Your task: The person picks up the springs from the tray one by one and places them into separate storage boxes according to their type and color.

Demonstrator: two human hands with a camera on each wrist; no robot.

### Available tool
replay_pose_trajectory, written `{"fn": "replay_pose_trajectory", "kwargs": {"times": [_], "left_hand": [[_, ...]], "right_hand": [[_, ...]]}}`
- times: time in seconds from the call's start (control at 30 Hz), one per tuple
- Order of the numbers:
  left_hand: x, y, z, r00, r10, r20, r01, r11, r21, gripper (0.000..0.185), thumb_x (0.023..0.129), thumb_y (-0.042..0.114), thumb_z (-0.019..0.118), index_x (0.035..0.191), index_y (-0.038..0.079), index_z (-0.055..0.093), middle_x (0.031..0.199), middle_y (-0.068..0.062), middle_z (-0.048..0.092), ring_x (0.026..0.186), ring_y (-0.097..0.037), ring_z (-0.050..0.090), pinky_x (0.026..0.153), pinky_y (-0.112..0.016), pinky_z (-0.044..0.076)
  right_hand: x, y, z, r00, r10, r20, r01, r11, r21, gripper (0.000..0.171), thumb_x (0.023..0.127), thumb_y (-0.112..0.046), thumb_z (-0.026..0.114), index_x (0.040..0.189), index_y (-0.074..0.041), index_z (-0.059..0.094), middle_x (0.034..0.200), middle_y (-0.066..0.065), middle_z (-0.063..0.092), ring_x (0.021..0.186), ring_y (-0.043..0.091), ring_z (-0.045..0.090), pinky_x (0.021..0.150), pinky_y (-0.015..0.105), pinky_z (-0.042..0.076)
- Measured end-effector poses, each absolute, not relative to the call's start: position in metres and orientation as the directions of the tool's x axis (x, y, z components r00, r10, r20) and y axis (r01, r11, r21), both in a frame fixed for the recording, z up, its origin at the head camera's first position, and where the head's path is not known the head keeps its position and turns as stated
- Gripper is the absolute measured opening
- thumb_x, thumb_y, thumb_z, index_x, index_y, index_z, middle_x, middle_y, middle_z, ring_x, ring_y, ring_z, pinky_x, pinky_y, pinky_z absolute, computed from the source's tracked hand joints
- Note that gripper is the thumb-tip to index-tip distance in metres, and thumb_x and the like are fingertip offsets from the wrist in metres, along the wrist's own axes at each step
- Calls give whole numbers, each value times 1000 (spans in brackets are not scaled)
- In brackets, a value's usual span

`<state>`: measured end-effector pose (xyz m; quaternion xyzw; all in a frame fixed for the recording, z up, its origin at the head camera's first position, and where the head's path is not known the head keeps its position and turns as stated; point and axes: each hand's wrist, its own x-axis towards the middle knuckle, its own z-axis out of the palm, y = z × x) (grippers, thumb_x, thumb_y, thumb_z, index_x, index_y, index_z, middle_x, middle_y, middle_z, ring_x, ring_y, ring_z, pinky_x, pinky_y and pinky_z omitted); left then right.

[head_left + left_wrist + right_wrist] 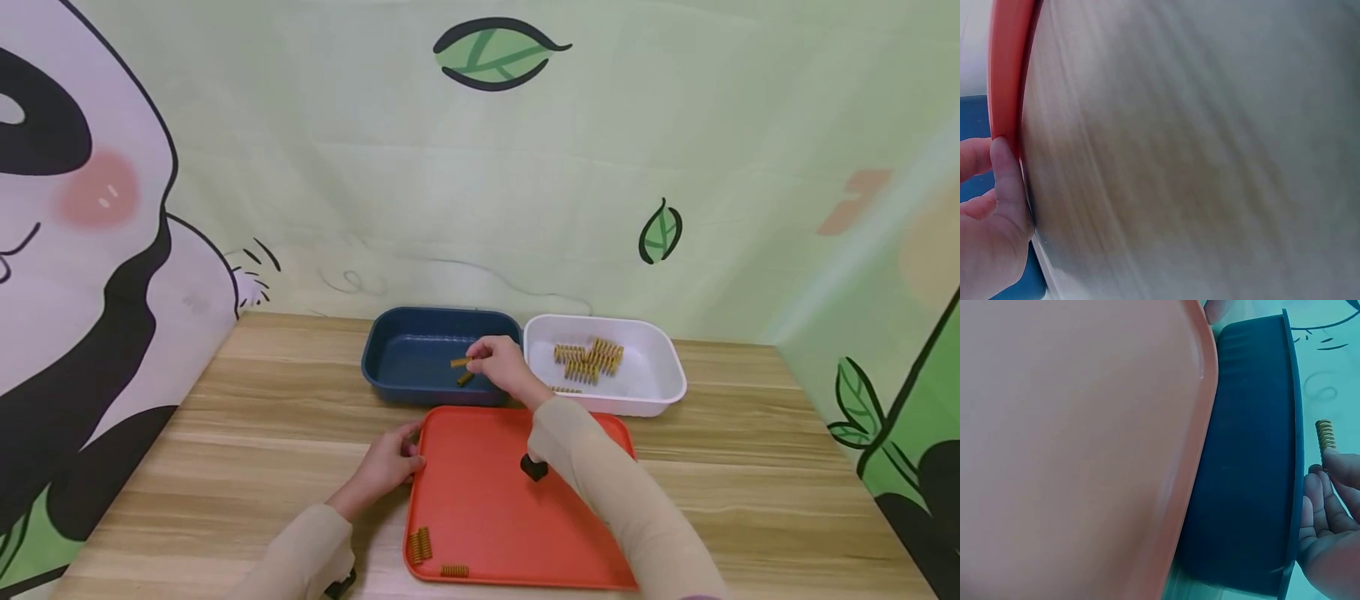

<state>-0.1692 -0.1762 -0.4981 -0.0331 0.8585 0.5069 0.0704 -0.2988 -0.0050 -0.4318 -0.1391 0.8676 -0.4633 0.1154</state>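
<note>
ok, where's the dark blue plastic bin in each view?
Head: the dark blue plastic bin sits centre, behind the orange plastic tray, with the right hand pinching a yellow coil spring over it.
Left wrist: a blue sliver at the left edge.
Right wrist: on the right, beside the tray.
Shared landmark: the orange tray's rim.
</note>
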Motion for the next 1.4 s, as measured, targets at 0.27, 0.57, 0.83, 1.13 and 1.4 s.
{"fn": "replay_pose_trajectory", "kwargs": {"times": [0.27, 0.57, 0.83, 1.13, 1.4], "left_hand": [[-170, -177, -495, -987, 11, -159, -134, 477, 869, 54, 76, -5, 59, 127, -1, 44, 71, -7, 51, 53, -11, 46, 46, -24, 45], [-170, -177, -498, -989, 5, -148, -130, 458, 880, 53, 76, -7, 59, 126, -2, 45, 70, -6, 50, 52, -11, 45, 46, -24, 45], [-169, -177, -499, -991, 19, -136, -112, 458, 882, 53, 76, -6, 59, 127, -2, 44, 70, -7, 49, 51, -11, 45, 46, -23, 45], [-169, -176, -500, -991, 19, -131, -108, 455, 884, 53, 75, -7, 59, 126, -2, 45, 70, -7, 50, 52, -11, 45, 46, -24, 46], [-168, -176, -498, -989, 14, -149, -127, 448, 885, 54, 76, -8, 58, 127, -2, 44, 71, -7, 50, 52, -11, 46, 46, -25, 47]], "right_hand": [[-306, -14, -437, -937, -339, -80, -127, 547, -827, 12, 78, -6, 63, 90, -6, 65, 85, 8, 60, 76, 18, 52, 65, 24, 46], [-314, -15, -443, -941, -313, -128, -61, 531, -845, 13, 78, -6, 64, 90, -5, 66, 93, 9, 61, 82, 21, 54, 72, 29, 48], [-318, -15, -446, -942, -304, -144, -19, 475, -880, 13, 78, -5, 64, 90, -3, 65, 92, 10, 62, 78, 20, 55, 70, 28, 48], [-321, -15, -443, -943, -279, -182, 46, 432, -901, 20, 78, -4, 62, 98, 0, 64, 99, 12, 61, 73, 18, 52, 77, 36, 47], [-325, -17, -445, -946, -225, -234, 114, 444, -889, 18, 77, -1, 62, 95, 0, 65, 100, 12, 60, 72, 18, 51, 75, 34, 48]]}}
